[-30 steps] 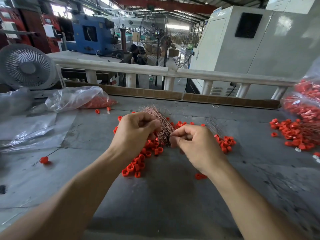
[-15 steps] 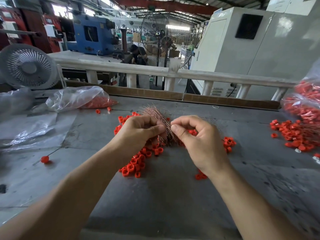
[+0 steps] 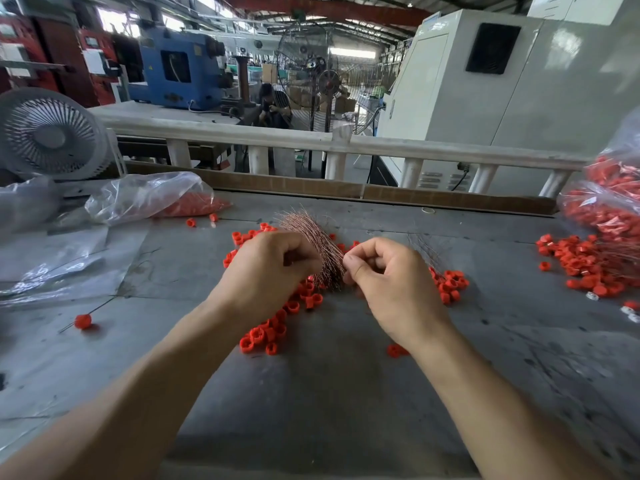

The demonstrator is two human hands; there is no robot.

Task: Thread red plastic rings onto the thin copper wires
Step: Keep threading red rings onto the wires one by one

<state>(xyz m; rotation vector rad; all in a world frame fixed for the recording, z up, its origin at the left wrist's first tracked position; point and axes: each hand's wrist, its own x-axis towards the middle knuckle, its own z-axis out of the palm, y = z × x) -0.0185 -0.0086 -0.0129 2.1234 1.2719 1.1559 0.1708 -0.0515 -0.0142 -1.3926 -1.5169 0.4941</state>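
Grey table [image 3: 329, 393], left hand [image 3: 266, 275] gripping copper wires [image 3: 317, 244]

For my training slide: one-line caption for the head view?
Left hand holds a copper wire bundle while right hand pinches beside it, above scattered red rings.

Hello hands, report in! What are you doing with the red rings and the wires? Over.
Left hand grips copper wire bundle. Right hand pinches at the bundle's edge, contents too small to tell. Loose red rings beneath. Nothing in the way.
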